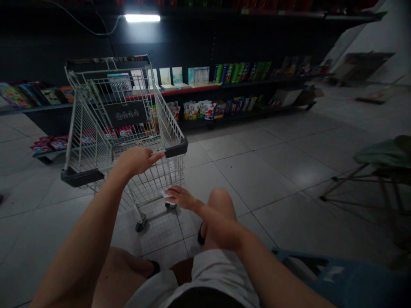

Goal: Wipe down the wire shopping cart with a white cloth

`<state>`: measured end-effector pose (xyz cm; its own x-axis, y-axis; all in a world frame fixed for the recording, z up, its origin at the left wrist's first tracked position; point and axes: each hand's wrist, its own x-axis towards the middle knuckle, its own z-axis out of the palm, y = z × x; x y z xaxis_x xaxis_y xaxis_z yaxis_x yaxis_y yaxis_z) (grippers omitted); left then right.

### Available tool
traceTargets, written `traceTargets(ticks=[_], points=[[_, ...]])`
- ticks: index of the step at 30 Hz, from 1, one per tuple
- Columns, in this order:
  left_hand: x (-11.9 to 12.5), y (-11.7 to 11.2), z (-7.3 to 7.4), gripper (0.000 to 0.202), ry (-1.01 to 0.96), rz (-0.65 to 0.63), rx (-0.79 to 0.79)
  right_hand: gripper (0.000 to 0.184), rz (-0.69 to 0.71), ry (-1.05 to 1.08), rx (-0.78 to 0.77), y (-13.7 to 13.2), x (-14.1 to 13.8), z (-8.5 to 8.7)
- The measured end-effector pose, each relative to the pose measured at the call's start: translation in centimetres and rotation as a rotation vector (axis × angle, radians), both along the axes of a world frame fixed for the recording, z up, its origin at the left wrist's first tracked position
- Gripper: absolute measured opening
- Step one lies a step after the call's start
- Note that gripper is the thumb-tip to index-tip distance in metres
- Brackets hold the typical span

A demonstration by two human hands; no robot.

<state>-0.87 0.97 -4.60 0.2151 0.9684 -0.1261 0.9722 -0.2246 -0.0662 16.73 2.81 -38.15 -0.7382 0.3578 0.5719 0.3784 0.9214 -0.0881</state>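
My left hand (136,161) lies over the near top rim of a wire shopping cart (93,141), its fingers pointing right and appearing to grip the rim. Black plastic caps sit on the rim's corners, and a black sign hangs on the far end. Low by the cart's right side, my right hand (181,197) reaches out with a small white piece (166,196) at its fingertips. It seems pinched there, though the small size makes this hard to confirm. A cart wheel (140,224) stands on the floor below my left forearm.
Low dark shelves of books and packets (244,83) run along the back wall under a bright strip light. Grey floor tiles (257,179) spread to the right. A folding chair with green cloth (379,171) stands at right, and a blue object (340,278) sits by my knee.
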Motion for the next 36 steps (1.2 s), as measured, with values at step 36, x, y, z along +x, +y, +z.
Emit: traceTargets(ticks=[36], points=[[-0.9,-4.7,0.2,0.073,0.115,-0.083,0.113,0.034,-0.026,-0.227,-0.162,14.6,1.8,33.4]])
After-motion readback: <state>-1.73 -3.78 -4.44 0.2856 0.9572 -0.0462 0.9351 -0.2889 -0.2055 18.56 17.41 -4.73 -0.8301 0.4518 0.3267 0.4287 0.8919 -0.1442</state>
